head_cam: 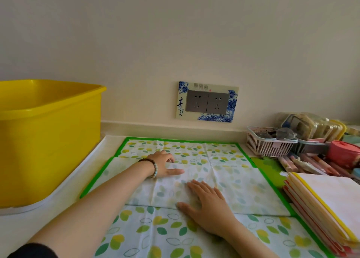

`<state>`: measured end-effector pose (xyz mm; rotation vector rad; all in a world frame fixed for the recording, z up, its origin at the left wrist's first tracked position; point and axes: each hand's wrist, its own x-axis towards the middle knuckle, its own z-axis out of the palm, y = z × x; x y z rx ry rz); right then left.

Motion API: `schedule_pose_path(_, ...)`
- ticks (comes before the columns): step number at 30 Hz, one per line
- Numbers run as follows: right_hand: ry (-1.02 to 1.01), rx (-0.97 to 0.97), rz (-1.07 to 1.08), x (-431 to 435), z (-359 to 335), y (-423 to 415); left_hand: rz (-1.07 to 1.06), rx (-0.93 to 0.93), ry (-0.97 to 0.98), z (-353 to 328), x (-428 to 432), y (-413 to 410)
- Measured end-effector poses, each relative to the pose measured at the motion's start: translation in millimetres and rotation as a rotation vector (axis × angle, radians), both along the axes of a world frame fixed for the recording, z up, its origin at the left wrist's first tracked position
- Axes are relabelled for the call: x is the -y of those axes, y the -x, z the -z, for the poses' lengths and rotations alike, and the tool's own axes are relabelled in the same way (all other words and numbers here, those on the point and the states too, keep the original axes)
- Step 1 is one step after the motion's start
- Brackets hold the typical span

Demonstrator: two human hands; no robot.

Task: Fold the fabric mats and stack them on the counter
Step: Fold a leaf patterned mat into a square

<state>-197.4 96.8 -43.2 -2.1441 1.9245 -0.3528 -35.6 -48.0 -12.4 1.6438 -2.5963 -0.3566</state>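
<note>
A: Starting at the right hand: spread flat, fingers straight, pressing down on the pale folded-over flap of the fabric mat.

B: And the left hand?

A: Further back, beaded bracelet at the wrist, thumb laid on the flap's far edge, fingers curled there. Pinching the cloth, by the look of it.

B: The mat itself?

A: Thin, creased into squares, white with green and yellow leaf outlines and a bright green border. Lying on the pale desk, flap showing its washed-out reverse.

B: Off to the sides?

A: Left, apart from the mat: a glossy yellow plastic tub, boxy with rounded corners. Right, just beside the green border: a slanting stack of folded mats, edged yellow and red. Behind that, a white slatted basket.
</note>
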Motion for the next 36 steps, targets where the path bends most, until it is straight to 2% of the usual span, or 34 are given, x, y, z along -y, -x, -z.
schedule_pose_path(12, -0.057, 0.078, -0.035, 0.0, -10.5, 9.0, 0.024, 0.021, -0.171, -20.9, 14.1, -0.5)
schedule_pose_path(16, 0.038, 0.355, 0.052, 0.2, -15.1, 12.5, -0.002, -0.169, -0.22, -16.9, 8.2, -19.9)
schedule_pose_path(20, 0.1, 0.569, 0.198, -2.8, -22.5, 15.0, -0.104, -0.588, -0.19, -8.0, -12.8, -29.0)
schedule_pose_path(24, -0.053, 0.897, 0.26, -12.1, -32.1, 14.3, -0.227, -0.822, -0.111, -0.5, -32.6, -28.9)
schedule_pose_path(27, -0.121, 1.207, 0.282, -12.8, -30.4, 11.3, -0.369, -0.918, -0.052, 5.1, -44.1, -24.8)
schedule_pose_path(29, -0.235, 1.344, 0.284, -11.8, -26.6, 8.8, -0.447, -0.987, -0.048, 9.7, -50.8, -21.2)
schedule_pose_path(31, -0.322, 1.337, 0.259, -10.6, -20.1, 6.0, -0.514, -1.009, -0.064, 14.0, -56.1, -17.4)
schedule_pose_path(36, -0.291, 1.256, 0.272, -5.6, -20.7, 24.0, -0.507, -0.875, -0.077, 21.5, -70.3, -16.7)
